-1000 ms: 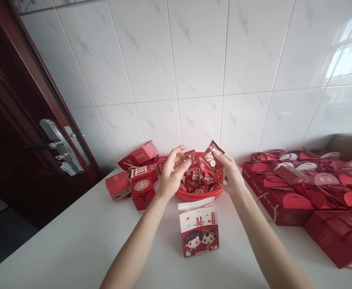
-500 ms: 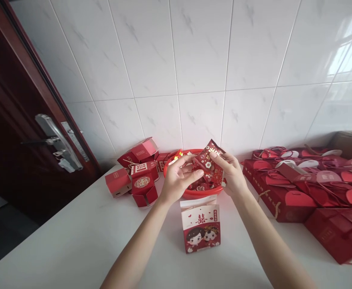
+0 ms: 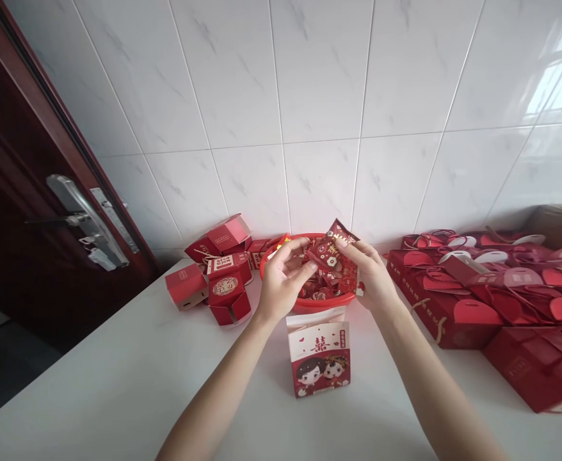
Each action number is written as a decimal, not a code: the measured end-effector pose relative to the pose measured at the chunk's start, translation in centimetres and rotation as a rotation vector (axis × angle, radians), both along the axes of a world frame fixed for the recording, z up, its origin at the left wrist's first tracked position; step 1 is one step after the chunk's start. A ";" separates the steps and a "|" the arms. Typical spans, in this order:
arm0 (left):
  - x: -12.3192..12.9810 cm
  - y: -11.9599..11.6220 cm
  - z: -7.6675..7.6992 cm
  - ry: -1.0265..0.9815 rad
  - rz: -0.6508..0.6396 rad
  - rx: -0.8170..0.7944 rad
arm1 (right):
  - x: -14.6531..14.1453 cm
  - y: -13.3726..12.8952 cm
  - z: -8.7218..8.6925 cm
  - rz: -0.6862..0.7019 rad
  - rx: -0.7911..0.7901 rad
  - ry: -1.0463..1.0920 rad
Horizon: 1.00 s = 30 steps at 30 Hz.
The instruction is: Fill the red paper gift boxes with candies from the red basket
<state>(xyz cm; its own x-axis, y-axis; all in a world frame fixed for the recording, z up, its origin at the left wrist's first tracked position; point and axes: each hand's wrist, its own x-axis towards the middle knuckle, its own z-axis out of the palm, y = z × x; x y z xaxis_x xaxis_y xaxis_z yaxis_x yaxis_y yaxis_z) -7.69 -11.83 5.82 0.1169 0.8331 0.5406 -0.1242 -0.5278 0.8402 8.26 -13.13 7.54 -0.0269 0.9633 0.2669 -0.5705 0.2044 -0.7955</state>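
Observation:
Above a red plastic basin (image 3: 326,303) my two hands hold a small dark red snack packet (image 3: 329,250) with flowers and gold characters. My right hand (image 3: 374,275) grips its right side, thumb on top. A patterned red piece (image 3: 349,280) shows below that thumb; I cannot tell whether it belongs to the packet. My left hand (image 3: 283,278) pinches at the packet's left corner, with the fingertips partly hidden. Wrapped red sweets (image 3: 322,293) fill the basin below. In front of it, a red and white paper gift bag (image 3: 320,362) with two cartoon figures stands upright.
Several small red boxes (image 3: 228,294) lie left of the basin on the white table (image 3: 118,384). Many red gift boxes with cord handles (image 3: 463,314) crowd the right side. A tiled wall (image 3: 319,179) rises behind, and a dark wooden door (image 3: 16,160) is at left.
The packet has turned slightly and dropped a little between my hands. My left thumb has shifted left and down along it. The view has tilted slightly.

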 end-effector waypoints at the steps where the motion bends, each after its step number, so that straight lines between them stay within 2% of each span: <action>1: -0.1 -0.1 0.1 0.015 -0.007 0.008 | -0.1 -0.1 0.0 -0.002 0.022 -0.034; 7: -1.1 -0.7 0.8 0.110 -0.077 -0.043 | -0.3 -0.5 -0.2 -0.023 0.131 -0.174; 13: -1.5 -1.0 1.2 0.058 -0.078 -0.073 | -0.2 -0.4 -0.7 -0.057 0.218 -0.225; 19: -1.3 -1.0 0.9 0.074 -0.118 -0.088 | -0.5 -0.3 -0.8 -0.077 0.156 -0.156; 22: -1.6 -1.4 0.7 0.121 -0.088 -0.072 | -0.4 -0.3 -0.6 -0.051 0.095 -0.096; 26: -3.1 -3.7 0.5 0.297 0.059 0.100 | 0.6 -0.2 0.1 -0.064 0.015 0.000; 28: -3.9 -5.1 0.2 0.472 0.076 0.180 | 1.4 -0.2 0.5 -0.046 -0.008 0.010; 30: -4.3 -6.1 -0.5 0.643 0.047 0.179 | 1.9 -0.3 0.7 0.011 -0.017 -0.008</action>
